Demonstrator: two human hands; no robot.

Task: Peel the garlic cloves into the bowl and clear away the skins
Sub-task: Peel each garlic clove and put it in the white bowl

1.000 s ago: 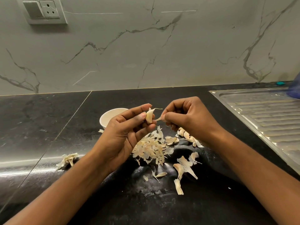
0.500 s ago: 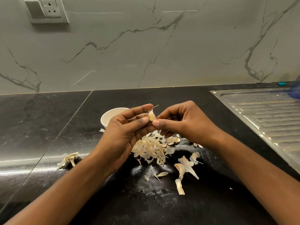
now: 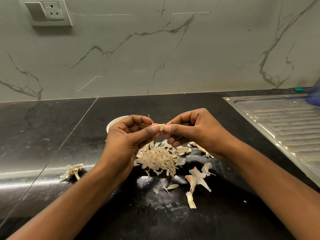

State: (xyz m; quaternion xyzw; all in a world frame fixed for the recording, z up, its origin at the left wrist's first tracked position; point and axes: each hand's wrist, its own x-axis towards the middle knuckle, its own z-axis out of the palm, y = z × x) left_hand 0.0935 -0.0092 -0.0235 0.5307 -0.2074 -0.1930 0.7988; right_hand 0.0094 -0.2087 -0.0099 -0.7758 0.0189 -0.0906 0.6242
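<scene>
wall (image 3: 190,54): pale grey marble, dark veins
countertop (image 3: 43,132): glossy black, faint grey mottling
skins (image 3: 159,158): cream, tan streaks
bowl (image 3: 114,122): white
drainboard (image 3: 285,122): ribbed silver steel

polished stone, ribbed steel, papery skins

the black countertop (image 3: 52,135) is glossy stone that mirrors a band of light, with a dusty, smeared patch towards the front; the wall (image 3: 190,58) is pale marble-look slab with dark veins and a soft sheen; the drainboard (image 3: 285,122) is ribbed metal, dull-bright; the garlic skins (image 3: 159,157) look dry, thin and papery; the garlic clove (image 3: 161,127) is smooth and pale; the bowl (image 3: 112,122) is smooth white, its material unclear; the socket plate (image 3: 47,13) is matt plastic.
</scene>
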